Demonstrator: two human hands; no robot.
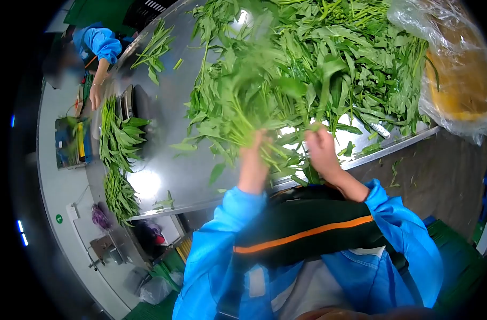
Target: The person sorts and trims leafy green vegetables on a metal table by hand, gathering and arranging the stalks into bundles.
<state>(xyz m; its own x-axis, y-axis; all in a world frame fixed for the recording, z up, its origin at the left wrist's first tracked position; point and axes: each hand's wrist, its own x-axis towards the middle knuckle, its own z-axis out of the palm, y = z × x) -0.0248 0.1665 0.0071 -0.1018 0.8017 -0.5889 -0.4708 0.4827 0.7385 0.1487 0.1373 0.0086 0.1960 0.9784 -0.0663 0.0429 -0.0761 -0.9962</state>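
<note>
My left hand (254, 160), blurred by motion, is closed round the stems of a bunch of leafy greens (241, 114) above the metal table (187, 176). The leaves of this bunch fan out upward and are smeared. To its right, my right hand (321, 149) has its fingers curled together beside some leafy stems near the table's front edge; what it holds, if anything, is hidden. A large heap of greens (360, 58) spreads behind both hands. Loose leaves and stem pieces lie round them.
At the left edge of the table lie bundled greens (118, 141) beside a dark device (128, 101). A smaller bunch (155, 50) lies at the back left. A co-worker's arm (99, 80) reaches in there. Clear plastic (456, 69) over something yellow is at the right.
</note>
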